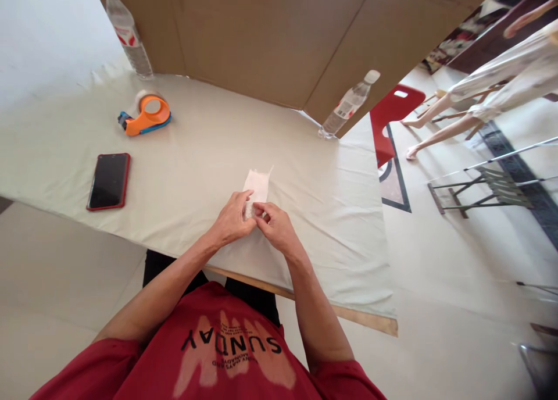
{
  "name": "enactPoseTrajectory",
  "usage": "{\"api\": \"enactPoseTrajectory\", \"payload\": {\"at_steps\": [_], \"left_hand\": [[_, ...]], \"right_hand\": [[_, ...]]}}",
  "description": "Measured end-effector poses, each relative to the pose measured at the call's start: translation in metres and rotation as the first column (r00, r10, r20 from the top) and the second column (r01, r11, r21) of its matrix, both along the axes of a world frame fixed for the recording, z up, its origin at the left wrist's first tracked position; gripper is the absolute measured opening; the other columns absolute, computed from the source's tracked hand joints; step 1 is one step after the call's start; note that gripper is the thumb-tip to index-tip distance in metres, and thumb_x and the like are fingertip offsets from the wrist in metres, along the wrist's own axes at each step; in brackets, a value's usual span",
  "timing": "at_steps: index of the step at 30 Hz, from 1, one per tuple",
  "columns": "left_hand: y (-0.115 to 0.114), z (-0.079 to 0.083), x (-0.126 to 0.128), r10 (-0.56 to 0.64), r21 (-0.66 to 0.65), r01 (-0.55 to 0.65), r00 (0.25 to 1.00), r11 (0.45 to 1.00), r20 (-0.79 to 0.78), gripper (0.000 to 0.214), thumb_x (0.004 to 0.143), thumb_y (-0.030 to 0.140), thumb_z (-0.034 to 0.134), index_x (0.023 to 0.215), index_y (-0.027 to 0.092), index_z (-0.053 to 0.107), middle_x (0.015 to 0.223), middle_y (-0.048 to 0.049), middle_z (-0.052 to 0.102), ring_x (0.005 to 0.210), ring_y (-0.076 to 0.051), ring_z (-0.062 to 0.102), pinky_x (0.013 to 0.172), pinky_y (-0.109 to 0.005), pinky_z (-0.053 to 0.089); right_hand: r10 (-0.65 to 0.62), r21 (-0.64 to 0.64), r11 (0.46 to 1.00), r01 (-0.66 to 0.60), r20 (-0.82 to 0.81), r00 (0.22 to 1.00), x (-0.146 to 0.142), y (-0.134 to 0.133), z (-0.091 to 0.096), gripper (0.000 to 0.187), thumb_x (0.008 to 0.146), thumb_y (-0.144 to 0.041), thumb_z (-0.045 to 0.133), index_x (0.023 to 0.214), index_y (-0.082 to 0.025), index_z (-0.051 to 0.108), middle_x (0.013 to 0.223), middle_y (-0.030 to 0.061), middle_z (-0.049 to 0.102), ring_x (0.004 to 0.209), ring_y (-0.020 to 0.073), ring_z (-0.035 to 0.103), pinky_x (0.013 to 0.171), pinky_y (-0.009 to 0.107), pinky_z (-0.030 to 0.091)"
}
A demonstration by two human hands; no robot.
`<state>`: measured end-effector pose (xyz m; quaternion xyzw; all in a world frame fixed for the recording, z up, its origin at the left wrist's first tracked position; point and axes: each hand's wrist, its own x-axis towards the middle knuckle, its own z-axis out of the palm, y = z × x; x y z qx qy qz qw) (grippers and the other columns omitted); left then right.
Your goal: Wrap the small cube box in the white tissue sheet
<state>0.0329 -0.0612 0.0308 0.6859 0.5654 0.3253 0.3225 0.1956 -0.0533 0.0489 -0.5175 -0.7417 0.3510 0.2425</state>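
Both my hands meet over the near middle of the cloth-covered table (pixel 305 173). My left hand (pixel 232 218) and my right hand (pixel 277 228) pinch the near end of a small white strip of paper or fabric (pixel 258 184), which lies flat and points away from me. The fingers of both hands are closed on its lower edge; what lies under the fingertips is hidden.
A phone in a red case (pixel 108 181) lies at the left. An orange tape dispenser (pixel 147 115) sits behind it. Two plastic water bottles (pixel 127 31) (pixel 347 104) stand before a cardboard screen (pixel 270 34). A red chair (pixel 392 118) and mannequins (pixel 488 80) are off to the right.
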Motion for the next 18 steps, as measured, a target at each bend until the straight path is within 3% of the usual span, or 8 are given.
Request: {"api": "enactPoseTrajectory", "payload": {"at_steps": [3,6,9,11,15,18], "left_hand": [[-0.001,-0.001,0.004,0.083,-0.034,-0.081,0.993,0.996,0.078,0.055,0.079,0.018,0.061,0.133,0.015,0.053,0.119,-0.0108,0.06,0.08,-0.014,0.06,0.082,-0.031,0.054],[-0.001,0.001,0.01,0.151,-0.041,-0.149,0.987,0.988,0.059,0.036,0.086,0.023,0.06,0.121,0.016,0.06,0.111,-0.0091,0.062,0.082,-0.016,0.059,0.085,-0.033,0.053],[-0.002,0.003,0.015,0.164,-0.023,-0.163,0.985,0.986,0.046,0.03,0.09,0.025,0.06,0.118,0.016,0.062,0.11,-0.0087,0.063,0.086,-0.017,0.059,0.087,-0.034,0.052],[-0.002,0.001,0.015,0.153,-0.013,-0.153,0.987,0.988,0.044,0.031,0.089,0.024,0.061,0.119,0.016,0.061,0.111,-0.0089,0.063,0.086,-0.017,0.059,0.088,-0.034,0.052],[-0.001,-0.004,0.013,0.107,-0.019,-0.107,0.994,0.994,0.023,0.045,0.081,0.015,0.063,0.125,0.016,0.059,0.111,-0.0084,0.061,0.089,-0.018,0.06,0.087,-0.034,0.053],[-0.002,-0.007,0.013,0.092,0.006,-0.092,0.996,0.996,0.008,0.052,0.081,0.014,0.061,0.132,0.018,0.056,0.114,-0.0088,0.06,0.093,-0.019,0.061,0.089,-0.035,0.054]], "right_hand": [[0.056,0.072,0.994,-0.077,0.253,0.966,-0.005,0.001,0.006,0.04,0.085,-0.017,0.05,0.121,-0.019,0.066,0.108,0.011,0.07,0.093,0.0226,0.065,0.082,0.034,0.051],[0.113,0.071,0.987,-0.142,0.314,0.943,-0.004,0.001,0.012,0.053,0.083,-0.016,0.049,0.136,-0.015,0.057,0.12,0.0156,0.068,0.1,0.0264,0.064,0.085,0.038,0.051],[0.177,0.012,0.983,-0.183,0.203,0.963,0.004,0.003,0.012,0.068,0.078,-0.015,0.05,0.146,-0.014,0.047,0.122,0.0143,0.068,0.091,0.023,0.066,0.085,0.039,0.053],[0.167,-0.055,0.985,-0.164,0.058,0.984,0.011,0.004,0.009,0.067,0.079,-0.017,0.049,0.146,-0.018,0.047,0.117,0.01,0.07,0.076,0.0172,0.065,0.078,0.035,0.055],[-0.032,-0.12,0.993,0.004,-0.228,0.973,0.022,0.012,-0.003,0.054,0.082,-0.024,0.048,0.135,-0.019,0.054,0.116,0.0084,0.07,0.06,0.0104,0.061,0.065,0.03,0.055],[-0.113,-0.073,0.993,0.097,-0.257,0.96,0.024,0.023,-0.012,0.047,0.084,-0.028,0.048,0.128,-0.017,0.058,0.109,0.0079,0.072,0.061,0.0113,0.062,0.066,0.031,0.055]]}}
